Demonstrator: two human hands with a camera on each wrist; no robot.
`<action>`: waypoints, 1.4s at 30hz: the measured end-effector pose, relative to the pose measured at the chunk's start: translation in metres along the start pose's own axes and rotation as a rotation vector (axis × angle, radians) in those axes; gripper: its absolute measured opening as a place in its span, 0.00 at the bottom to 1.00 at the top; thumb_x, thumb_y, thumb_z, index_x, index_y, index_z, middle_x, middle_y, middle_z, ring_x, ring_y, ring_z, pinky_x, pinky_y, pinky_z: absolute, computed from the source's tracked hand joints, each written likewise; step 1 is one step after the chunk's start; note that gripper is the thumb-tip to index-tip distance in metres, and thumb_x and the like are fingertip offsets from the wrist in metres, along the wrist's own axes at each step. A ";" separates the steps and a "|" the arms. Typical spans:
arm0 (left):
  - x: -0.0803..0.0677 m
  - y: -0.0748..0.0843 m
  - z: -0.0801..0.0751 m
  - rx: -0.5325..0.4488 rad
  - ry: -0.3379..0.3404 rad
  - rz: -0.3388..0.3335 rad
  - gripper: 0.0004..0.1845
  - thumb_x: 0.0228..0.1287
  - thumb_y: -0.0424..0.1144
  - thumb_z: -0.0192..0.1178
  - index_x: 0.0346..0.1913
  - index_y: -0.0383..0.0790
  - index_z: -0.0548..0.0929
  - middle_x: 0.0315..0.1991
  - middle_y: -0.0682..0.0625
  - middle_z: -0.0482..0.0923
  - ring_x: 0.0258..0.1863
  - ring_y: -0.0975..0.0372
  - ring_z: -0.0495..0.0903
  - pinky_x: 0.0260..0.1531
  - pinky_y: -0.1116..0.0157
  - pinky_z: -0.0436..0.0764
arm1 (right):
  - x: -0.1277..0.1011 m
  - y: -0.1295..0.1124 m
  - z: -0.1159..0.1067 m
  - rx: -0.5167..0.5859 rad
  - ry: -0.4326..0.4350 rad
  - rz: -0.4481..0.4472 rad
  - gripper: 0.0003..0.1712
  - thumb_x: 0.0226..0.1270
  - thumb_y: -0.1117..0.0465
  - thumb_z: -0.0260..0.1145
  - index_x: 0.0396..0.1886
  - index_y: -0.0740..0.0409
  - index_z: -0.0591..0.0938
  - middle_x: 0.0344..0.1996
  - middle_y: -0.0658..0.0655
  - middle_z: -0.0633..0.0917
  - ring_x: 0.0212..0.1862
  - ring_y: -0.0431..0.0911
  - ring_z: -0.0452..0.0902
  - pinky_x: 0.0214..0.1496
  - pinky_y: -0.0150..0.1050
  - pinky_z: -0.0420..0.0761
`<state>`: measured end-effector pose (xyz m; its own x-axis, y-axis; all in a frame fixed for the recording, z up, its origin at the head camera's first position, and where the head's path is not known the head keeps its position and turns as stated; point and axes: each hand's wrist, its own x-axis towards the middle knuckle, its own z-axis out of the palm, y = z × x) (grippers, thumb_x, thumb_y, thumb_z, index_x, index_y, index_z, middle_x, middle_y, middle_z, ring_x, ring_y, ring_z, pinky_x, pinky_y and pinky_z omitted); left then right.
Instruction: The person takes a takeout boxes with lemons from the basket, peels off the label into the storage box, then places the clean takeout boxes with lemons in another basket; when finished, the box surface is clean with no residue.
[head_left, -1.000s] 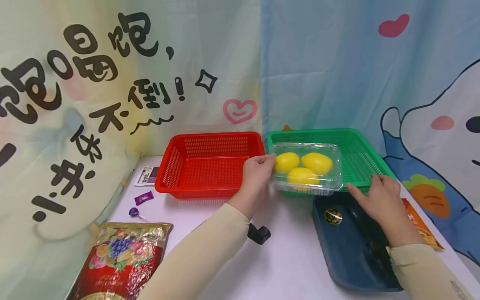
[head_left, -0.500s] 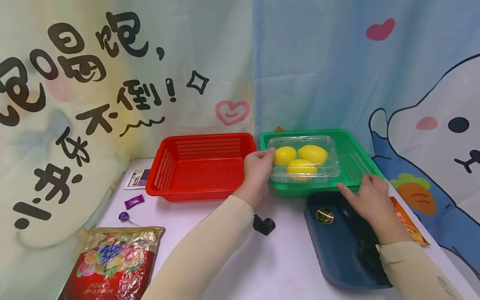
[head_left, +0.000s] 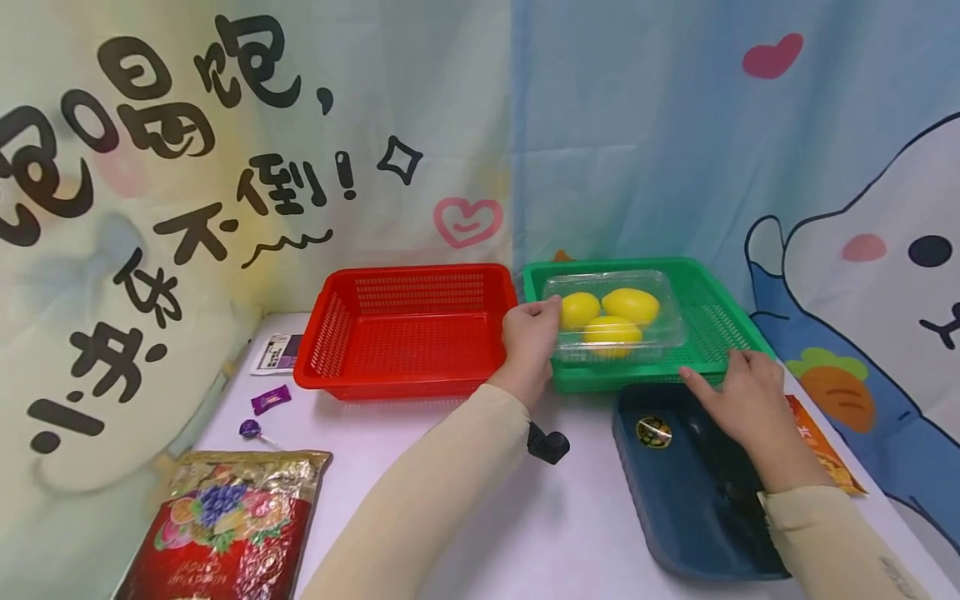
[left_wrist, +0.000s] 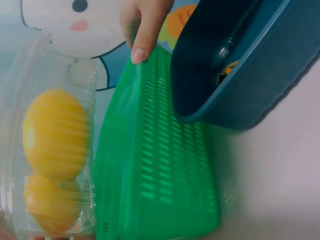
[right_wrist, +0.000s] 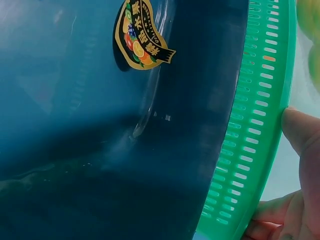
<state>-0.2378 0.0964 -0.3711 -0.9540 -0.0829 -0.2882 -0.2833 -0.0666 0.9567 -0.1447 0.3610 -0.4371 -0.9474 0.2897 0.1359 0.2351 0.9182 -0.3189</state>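
My left hand [head_left: 529,343] grips the left end of a clear plastic box [head_left: 670,321] with three yellow lemons [head_left: 632,307] in it. The box hangs over the green basket [head_left: 723,321], overlapping its left and middle part in the head view. Beside the basket in the left wrist view, the box [left_wrist: 75,70] shows two of its lemons [left_wrist: 56,135]. My right hand [head_left: 752,408] holds the basket's front rim near the right corner; in the right wrist view the thumb and fingers [right_wrist: 272,210] sit at the green rim [right_wrist: 282,75].
A dark blue tray [head_left: 690,517] stands in front of the green basket, under my right forearm. Left of the basket is a red basket [head_left: 420,387]. A candy bag [head_left: 232,533], a lollipop [head_left: 250,428], a purple candy [head_left: 271,399] and an orange packet [head_left: 825,446] lie around.
The lemon box has moved back, from the green basket's front edge to over its inside, with my left hand on it. My right hand stays at the basket rim. The head view shifted slightly.
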 end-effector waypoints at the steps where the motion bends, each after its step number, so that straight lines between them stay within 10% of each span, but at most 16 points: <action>1: 0.000 0.000 0.002 0.001 -0.002 -0.003 0.21 0.72 0.51 0.67 0.57 0.41 0.84 0.51 0.48 0.81 0.54 0.56 0.77 0.51 0.58 0.90 | 0.000 0.001 -0.001 -0.004 0.000 -0.002 0.60 0.77 0.32 0.55 0.72 0.89 0.57 0.67 0.89 0.59 0.67 0.79 0.52 0.66 0.79 0.66; 42: 0.019 -0.010 0.047 0.011 0.076 -0.045 0.21 0.73 0.49 0.66 0.60 0.40 0.82 0.58 0.47 0.83 0.57 0.54 0.79 0.58 0.52 0.87 | -0.004 -0.001 -0.004 -0.005 0.004 0.004 0.59 0.77 0.31 0.55 0.72 0.87 0.58 0.68 0.88 0.59 0.66 0.79 0.53 0.63 0.78 0.70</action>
<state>-0.2581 0.1425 -0.3845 -0.9302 -0.1549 -0.3328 -0.3272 -0.0616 0.9430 -0.1400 0.3595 -0.4339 -0.9454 0.2949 0.1384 0.2404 0.9183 -0.3144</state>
